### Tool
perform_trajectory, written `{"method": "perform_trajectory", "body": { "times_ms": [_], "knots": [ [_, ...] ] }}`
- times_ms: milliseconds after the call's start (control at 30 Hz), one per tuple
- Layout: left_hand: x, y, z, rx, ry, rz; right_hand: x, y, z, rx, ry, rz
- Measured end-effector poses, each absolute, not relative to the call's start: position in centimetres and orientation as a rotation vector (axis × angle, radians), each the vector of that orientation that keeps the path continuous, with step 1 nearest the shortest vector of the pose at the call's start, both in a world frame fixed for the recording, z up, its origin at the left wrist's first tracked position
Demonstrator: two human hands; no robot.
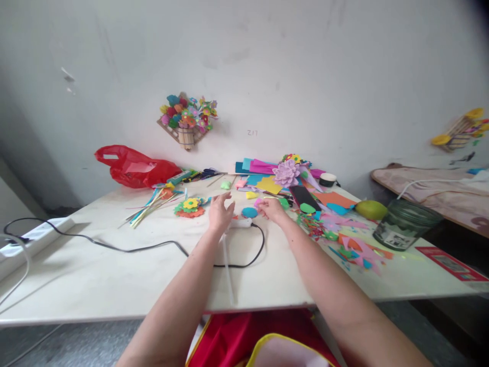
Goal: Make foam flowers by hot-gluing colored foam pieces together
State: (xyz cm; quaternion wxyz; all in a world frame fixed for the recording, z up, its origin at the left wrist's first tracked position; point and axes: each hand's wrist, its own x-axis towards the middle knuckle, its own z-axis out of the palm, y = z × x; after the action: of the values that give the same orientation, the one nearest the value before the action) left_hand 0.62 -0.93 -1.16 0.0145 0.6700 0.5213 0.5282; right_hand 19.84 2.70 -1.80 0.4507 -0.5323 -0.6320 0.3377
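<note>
My right hand (272, 208) pinches a small pink foam piece (257, 203) above the table. Beside it lies a round blue foam piece (249, 212). My left hand (220, 211) hovers to the left with thumb and fingers apart, and nothing shows between them. Between my wrists lies a white hot glue gun (241, 223), with a long translucent glue stick (228, 270) reaching toward the table's front edge. Stacked yellow, green and orange foam flower shapes (191, 206) lie just left of my left hand. A yellow foam piece (251, 195) sits beyond the hands.
A black cord (133, 250) runs from the power strip (38, 242) across the table. Foam scraps (355, 250), a phone (303, 198) and a green tub (407, 224) occupy the right. A red plastic bag (137, 168) and thin strips (153, 206) lie left. A lilac flower (286, 173) rests behind.
</note>
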Motion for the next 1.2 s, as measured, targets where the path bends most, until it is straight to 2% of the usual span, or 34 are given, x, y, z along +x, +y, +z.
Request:
{"method": "perform_trajectory", "body": {
  "times_ms": [233, 433, 867, 1033, 1200],
  "knots": [
    [0.63, -0.98, -1.07, 2.091, 1.623, 1.648, 19.76, 2.54, -1.96, -1.182, -1.612, 0.854],
    [0.59, -0.90, -1.15, 2.101, 1.637, 1.639, 19.83, 2.90, -2.31, -1.294, -1.672, 0.700],
    [0.68, -1.03, -1.19, 2.107, 1.665, 1.600, 19.70, 2.48, -1.67, -1.254, -1.654, 0.602],
    [0.83, -1.38, -1.03, 2.142, 1.691, 1.539, 19.46, 2.53, -1.74, -1.280, -1.614, 0.711],
    [1.03, -1.73, -0.70, 2.207, 1.763, 1.387, 19.92, 3.04, -2.28, -1.300, -1.661, 0.578]
  ]
}}
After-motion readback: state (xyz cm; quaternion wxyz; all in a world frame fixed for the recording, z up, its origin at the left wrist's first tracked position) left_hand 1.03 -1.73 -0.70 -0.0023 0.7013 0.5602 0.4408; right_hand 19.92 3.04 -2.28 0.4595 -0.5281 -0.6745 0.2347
